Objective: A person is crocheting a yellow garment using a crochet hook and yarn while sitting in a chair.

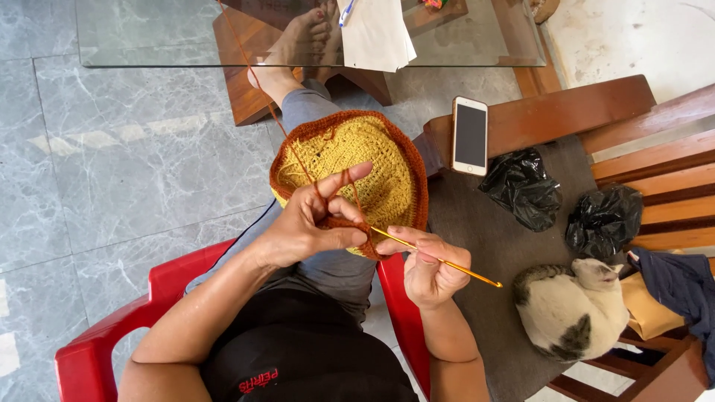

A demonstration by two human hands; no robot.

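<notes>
Right grip (426,264) pinched on gold crochet hook (439,260), left grip (309,223) clamped on yellow-and-rust crochet piece (372,167), yarn over forefinger.

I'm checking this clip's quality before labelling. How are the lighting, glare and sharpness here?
Head view: even daylight, soft shadows; the glass tabletop shows mild reflection; wide-lens bending at the edges; the left hand, right hand, crochet hook and yellow-and-orange crochet piece are sharp, as is the cat.

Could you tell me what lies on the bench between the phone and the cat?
In the head view, two crumpled black plastic bags lie on the bench between the phone and the curled-up cat.
</notes>
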